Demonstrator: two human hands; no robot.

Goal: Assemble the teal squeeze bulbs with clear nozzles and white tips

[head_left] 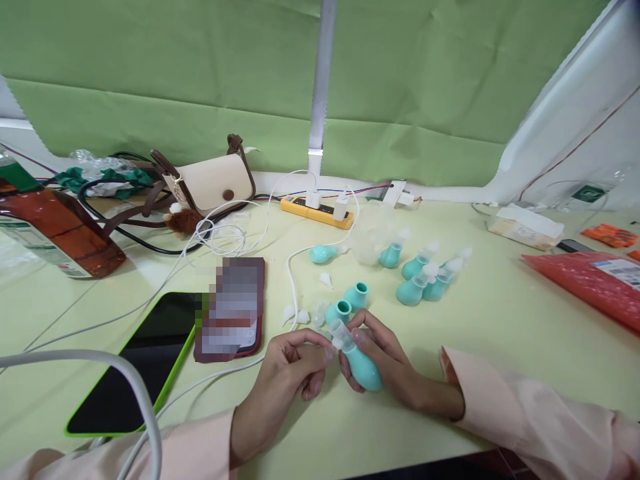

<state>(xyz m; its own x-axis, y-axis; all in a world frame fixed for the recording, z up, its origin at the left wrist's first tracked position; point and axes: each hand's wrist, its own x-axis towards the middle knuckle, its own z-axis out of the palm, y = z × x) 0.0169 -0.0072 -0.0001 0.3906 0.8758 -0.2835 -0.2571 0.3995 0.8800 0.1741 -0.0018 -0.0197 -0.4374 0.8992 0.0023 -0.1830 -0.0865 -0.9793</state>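
My right hand (383, 353) is wrapped around a teal nasal aspirator bulb (364, 368), tilted with its clear nozzle (342, 335) pointing up and left. My left hand (297, 363) is closed in a pinch right beside that nozzle; what its fingertips hold, if anything, is hidden. Just beyond my hands are two teal bulbs without nozzles, one open bulb (343, 308) and another open bulb (359, 295). Small clear pieces (319, 313) lie to their left. Several bulbs with clear nozzles (411, 291) stand farther right, and one bulb (323, 254) lies on its side.
At left are a green-edged tablet (135, 367), a phone (233, 307), a large bottle (55, 227) and a cream handbag (213, 183). White cables cross the table (425, 413) from a yellow power strip (315, 212). A red bubble-wrap parcel (580, 280) and a tissue pack (525, 227) lie right.
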